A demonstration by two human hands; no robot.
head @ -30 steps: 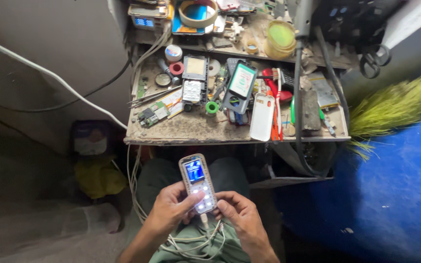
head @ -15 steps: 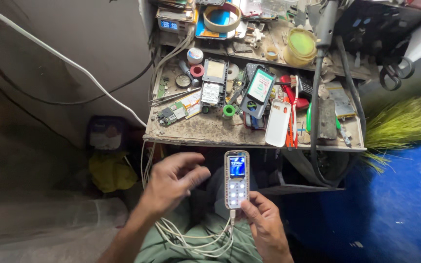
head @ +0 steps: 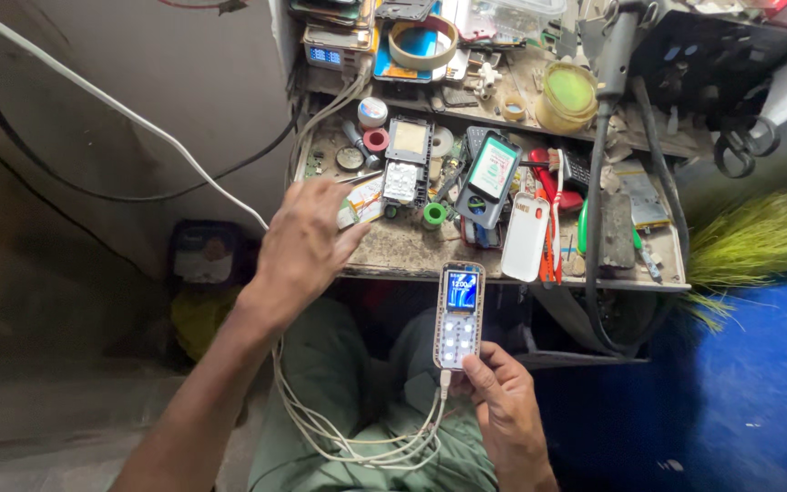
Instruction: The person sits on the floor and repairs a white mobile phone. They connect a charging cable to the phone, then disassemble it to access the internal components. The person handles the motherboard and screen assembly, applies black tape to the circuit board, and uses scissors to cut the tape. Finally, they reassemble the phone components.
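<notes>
Head view: the right hand [head: 503,405] grips the lower end of a small bar-shaped keypad phone with a lit blue screen and glowing white keys [head: 459,314], holding it upright just below the front edge of the cluttered, grimy tabletop [head: 412,255]. A white cable [head: 357,442] runs from the phone's bottom end and loops over the lap in green trousers [head: 330,383].

The left hand [head: 307,241] is open, fingers spread and loosely curved, holding nothing; it hovers over the left front part of the tabletop, close to a small green circuit board [head: 360,202] lying there.

On the tabletop, near the middle, a phone keypad frame with a pale grid [head: 403,180] lies beside a small green ring [head: 434,215]. To the right, a dark phone with a green-and-white screen [head: 491,173] leans over other parts, with a white oblong phone cover [head: 525,237] just beside it and red-handled tools [head: 550,214] alongside. Farther back stand a yellow-green round jar lid [head: 568,94] and a roll of tan tape [head: 423,41]. A thick black hose [head: 598,210] hangs down over the right side.
</notes>
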